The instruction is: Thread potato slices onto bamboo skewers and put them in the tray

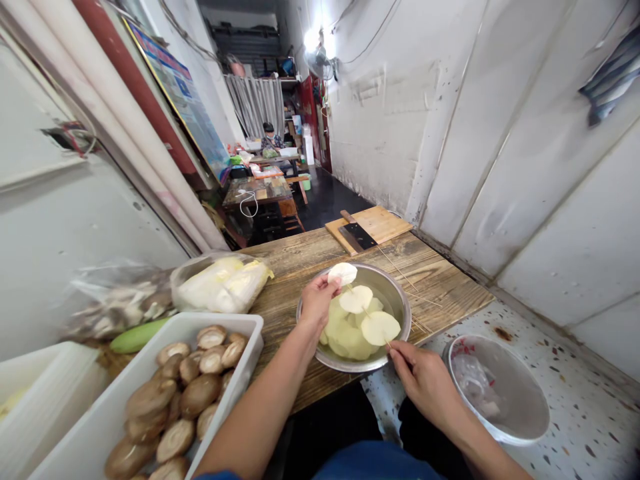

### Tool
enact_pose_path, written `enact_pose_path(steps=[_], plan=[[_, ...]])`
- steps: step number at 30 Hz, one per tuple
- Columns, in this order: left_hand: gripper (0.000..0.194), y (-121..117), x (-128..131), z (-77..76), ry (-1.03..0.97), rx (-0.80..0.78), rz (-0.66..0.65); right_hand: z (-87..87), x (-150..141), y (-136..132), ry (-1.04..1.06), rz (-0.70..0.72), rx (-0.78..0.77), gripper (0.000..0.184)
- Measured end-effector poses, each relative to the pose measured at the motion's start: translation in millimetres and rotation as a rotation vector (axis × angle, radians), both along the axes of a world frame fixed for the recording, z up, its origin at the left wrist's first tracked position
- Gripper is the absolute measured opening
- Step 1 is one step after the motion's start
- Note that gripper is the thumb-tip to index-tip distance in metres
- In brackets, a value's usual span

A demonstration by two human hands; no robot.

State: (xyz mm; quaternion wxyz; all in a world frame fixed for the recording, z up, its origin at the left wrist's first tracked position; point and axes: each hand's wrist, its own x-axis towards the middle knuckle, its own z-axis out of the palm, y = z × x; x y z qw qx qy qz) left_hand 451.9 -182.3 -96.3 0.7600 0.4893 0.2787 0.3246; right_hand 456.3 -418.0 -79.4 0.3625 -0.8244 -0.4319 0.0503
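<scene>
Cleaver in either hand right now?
No, the cleaver lies on the cutting board, while the left hand holds a pale slice and the right hand the skewer.

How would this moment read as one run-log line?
left hand: pinching pale slice | right hand: gripping skewer | skewer: through two more slices, over metal bowl

Shiitake mushrooms point(201, 396) are lying in a white tub point(253, 340) at near left, bagged napa cabbage point(225, 283) is resting just beyond, and a bucket point(525, 403) is standing on terrazzo floor point(583, 427) at near right.
</scene>
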Motion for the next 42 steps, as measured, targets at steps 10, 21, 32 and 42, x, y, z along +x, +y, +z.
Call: enact_pose_path(steps=[10,21,32,42], plan=[[0.030,-4,-2,3.8,0.012,0.065,-0.014,-1.4,1,0,0.003,-0.004,-0.022,0.039],[0.015,-14,-6,12.0,0.042,0.302,0.030,0.5,0,3,-0.036,-0.032,-0.044,0.039],[0.025,-15,-6,9.2,0.024,0.146,-0.058,-9.5,2,6,-0.060,-0.057,0.012,0.036],[0.014,-1,1,5.1,0.048,-0.050,-0.025,-27.9,-2,4,-0.147,-0.061,0.102,0.034]])
